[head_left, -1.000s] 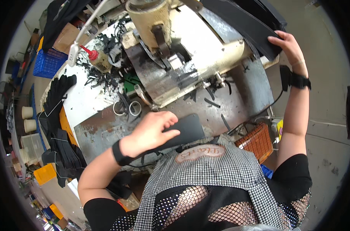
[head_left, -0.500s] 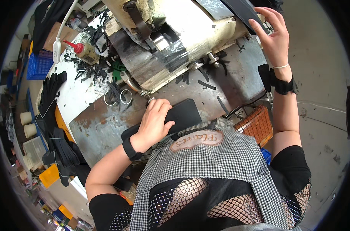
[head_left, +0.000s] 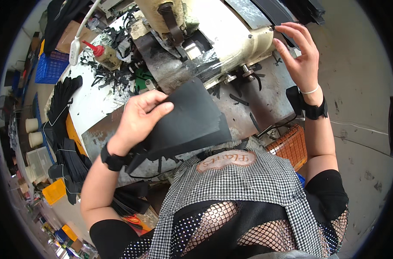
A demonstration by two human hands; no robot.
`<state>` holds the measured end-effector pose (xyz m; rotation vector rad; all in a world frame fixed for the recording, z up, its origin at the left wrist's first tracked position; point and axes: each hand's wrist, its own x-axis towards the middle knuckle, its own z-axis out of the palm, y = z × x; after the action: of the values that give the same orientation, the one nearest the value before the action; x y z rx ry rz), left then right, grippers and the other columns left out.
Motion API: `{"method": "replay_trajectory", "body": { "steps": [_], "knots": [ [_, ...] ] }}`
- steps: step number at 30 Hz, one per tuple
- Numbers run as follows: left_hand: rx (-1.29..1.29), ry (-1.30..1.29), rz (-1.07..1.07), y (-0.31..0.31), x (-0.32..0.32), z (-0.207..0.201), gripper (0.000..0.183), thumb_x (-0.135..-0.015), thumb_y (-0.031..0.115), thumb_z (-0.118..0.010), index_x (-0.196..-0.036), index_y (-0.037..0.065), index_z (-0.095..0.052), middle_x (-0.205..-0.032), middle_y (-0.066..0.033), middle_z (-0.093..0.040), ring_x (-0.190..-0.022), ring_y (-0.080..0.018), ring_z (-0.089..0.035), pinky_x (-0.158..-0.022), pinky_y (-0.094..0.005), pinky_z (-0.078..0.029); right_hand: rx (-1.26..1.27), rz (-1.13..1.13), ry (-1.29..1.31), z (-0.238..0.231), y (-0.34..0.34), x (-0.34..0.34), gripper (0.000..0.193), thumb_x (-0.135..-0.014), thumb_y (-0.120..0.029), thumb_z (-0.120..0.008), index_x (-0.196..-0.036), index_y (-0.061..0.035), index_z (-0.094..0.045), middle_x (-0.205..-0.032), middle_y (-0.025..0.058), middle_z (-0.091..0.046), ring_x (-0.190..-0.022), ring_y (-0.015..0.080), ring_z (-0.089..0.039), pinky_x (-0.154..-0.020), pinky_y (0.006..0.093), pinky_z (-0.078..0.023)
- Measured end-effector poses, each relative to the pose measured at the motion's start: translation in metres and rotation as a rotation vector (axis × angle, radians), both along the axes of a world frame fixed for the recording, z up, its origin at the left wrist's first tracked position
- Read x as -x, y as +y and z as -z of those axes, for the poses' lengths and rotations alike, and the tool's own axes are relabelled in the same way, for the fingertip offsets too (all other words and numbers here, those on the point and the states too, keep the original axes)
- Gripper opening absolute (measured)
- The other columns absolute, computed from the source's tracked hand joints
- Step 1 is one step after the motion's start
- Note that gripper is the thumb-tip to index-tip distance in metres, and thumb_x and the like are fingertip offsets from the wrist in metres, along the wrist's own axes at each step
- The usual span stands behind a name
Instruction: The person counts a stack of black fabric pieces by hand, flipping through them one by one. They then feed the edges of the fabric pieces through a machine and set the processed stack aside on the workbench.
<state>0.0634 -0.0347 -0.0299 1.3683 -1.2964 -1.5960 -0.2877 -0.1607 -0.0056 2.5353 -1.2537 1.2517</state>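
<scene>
My left hand (head_left: 140, 116) grips a thin stack of flat black pieces (head_left: 185, 116) by its left edge, thumb on top. The pieces are tilted up off the metal worktop, and their lower edges fan apart. How many there are I cannot tell. My right hand (head_left: 302, 62) hovers with fingers spread beside the right end of the cream machine (head_left: 231, 43), holding nothing. Just beyond its fingertips lie long black pieces (head_left: 270, 11) on the far side of the machine.
Black scraps (head_left: 114, 39) litter the table around a bottle with a red nozzle (head_left: 102, 56). Bundles of tied black pieces (head_left: 60, 112) hang along the left edge, near a blue crate (head_left: 51, 68). A brown woven seat (head_left: 287, 144) stands at the right.
My left hand has moved left and raised the black pieces, which lay on the worktop before. My right hand has come away from the long black piece at the machine's far right.
</scene>
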Motion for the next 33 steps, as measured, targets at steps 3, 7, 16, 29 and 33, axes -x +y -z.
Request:
{"method": "replay_trajectory", "body": {
  "steps": [3,7,16,29,33],
  "knots": [
    [0.095,-0.153,0.067,-0.011,-0.015,-0.009,0.015,-0.089,0.009,-0.065,-0.098,-0.003,-0.066,-0.084,0.0004,-0.066,-0.077,-0.0045,-0.058,-0.070,-0.0209,-0.048,-0.055,-0.074,-0.037,0.000,0.010,-0.010,0.023,-0.078,-0.009,-0.071,-0.100,-0.0058,-0.067,-0.103,0.0107,-0.062,-0.093,0.0250,-0.062,-0.079,0.0321,-0.050],
    [0.096,-0.115,0.001,-0.013,-0.010,-0.014,0.021,-0.090,0.011,-0.064,-0.105,-0.003,-0.067,-0.085,0.0000,-0.066,-0.076,-0.0051,-0.058,-0.070,-0.0203,-0.048,-0.077,-0.166,-0.006,0.004,0.021,-0.027,0.024,-0.075,-0.004,-0.072,-0.099,-0.0063,-0.066,-0.101,0.0098,-0.062,-0.093,0.0269,-0.060,-0.080,0.0346,-0.050],
    [0.090,-0.210,0.118,-0.032,-0.023,-0.012,0.019,-0.094,0.013,-0.058,-0.079,0.003,-0.051,-0.067,0.0075,-0.048,-0.062,-0.0002,-0.040,-0.053,-0.0201,-0.035,-0.122,-0.229,0.003,0.012,0.024,-0.034,0.023,-0.075,-0.003,-0.071,-0.096,-0.0050,-0.065,-0.093,0.0095,-0.061,-0.084,0.0268,-0.060,-0.072,0.0338,-0.050],
    [-0.030,-0.175,0.127,-0.059,-0.019,-0.029,0.020,-0.094,0.017,-0.057,-0.083,0.001,-0.060,-0.069,0.0041,-0.058,-0.061,-0.0024,-0.049,-0.054,-0.0216,-0.041,-0.070,-0.356,0.160,0.033,0.043,-0.064,0.052,-0.058,-0.010,-0.076,-0.109,-0.0144,-0.066,-0.121,0.0144,-0.052,-0.104,0.0317,-0.054,-0.088,0.0403,-0.046],
    [-0.068,-0.156,0.176,-0.067,-0.017,-0.025,0.018,-0.092,0.017,-0.061,-0.085,0.001,-0.060,-0.068,0.0034,-0.058,-0.061,-0.0023,-0.049,-0.055,-0.0211,-0.041,0.020,-0.344,0.149,0.016,0.012,-0.043,0.040,-0.054,-0.004,-0.072,-0.094,-0.0100,-0.069,-0.101,0.0091,-0.062,-0.096,0.0303,-0.058,-0.084,0.0402,-0.048]
  ]
}}
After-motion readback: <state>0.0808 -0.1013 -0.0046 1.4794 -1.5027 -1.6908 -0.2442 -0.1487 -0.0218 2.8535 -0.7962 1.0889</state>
